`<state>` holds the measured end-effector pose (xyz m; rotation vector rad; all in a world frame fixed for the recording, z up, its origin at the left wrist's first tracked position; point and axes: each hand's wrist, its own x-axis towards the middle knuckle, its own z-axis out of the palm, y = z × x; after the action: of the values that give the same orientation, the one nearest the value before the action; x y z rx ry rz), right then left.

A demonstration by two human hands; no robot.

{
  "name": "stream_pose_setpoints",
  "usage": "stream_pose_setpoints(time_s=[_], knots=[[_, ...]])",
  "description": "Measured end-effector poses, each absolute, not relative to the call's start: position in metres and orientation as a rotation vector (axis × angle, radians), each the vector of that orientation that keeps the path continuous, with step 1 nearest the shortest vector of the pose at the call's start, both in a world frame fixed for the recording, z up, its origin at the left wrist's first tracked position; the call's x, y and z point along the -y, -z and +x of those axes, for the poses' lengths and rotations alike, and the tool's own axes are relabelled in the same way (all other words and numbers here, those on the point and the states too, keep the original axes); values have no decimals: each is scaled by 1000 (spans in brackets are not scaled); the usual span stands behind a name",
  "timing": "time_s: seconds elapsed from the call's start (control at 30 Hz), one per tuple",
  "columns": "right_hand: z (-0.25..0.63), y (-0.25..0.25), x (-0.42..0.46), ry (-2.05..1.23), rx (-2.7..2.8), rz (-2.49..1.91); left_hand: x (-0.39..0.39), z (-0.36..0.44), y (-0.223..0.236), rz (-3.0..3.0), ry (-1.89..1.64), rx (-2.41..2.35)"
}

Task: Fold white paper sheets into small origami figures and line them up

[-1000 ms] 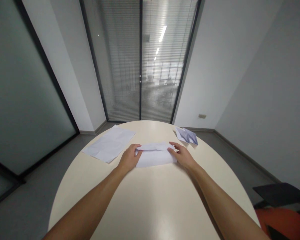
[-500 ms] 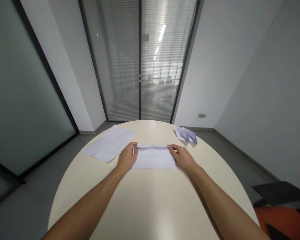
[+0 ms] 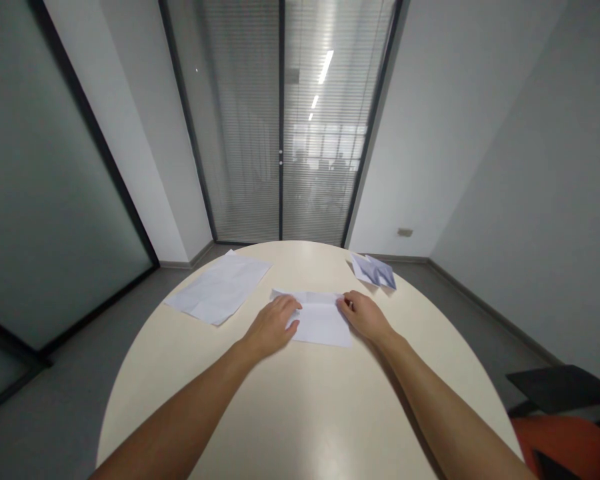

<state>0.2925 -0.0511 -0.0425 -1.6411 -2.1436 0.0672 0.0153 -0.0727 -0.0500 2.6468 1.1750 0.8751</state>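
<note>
Steadying paper (image 3: 323,325) under open left hand (image 3: 274,325), pinching its edge with right hand (image 3: 366,316), ideally pressing evenly between them.

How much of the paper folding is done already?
The folded piece at the right looks done. The creased paper is being worked on: your left hand lies over it and your right hand holds its edge. The flat paper at the left looks unfolded, so it may be left to do.
</note>
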Motion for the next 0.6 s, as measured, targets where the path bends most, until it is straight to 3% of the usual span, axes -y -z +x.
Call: stream_pose_setpoints(time_s=[0.37, 0.47, 0.6], knots=[[289, 41, 53, -40, 2037, -1708, 68, 10, 70, 2614, -603, -1288], [275, 36, 61, 63, 2062, -1563, 69, 12, 67, 2611, -531, -1327], [245, 38, 77, -78, 2302, -1199, 73, 13, 62, 2623, -449, -1321]])
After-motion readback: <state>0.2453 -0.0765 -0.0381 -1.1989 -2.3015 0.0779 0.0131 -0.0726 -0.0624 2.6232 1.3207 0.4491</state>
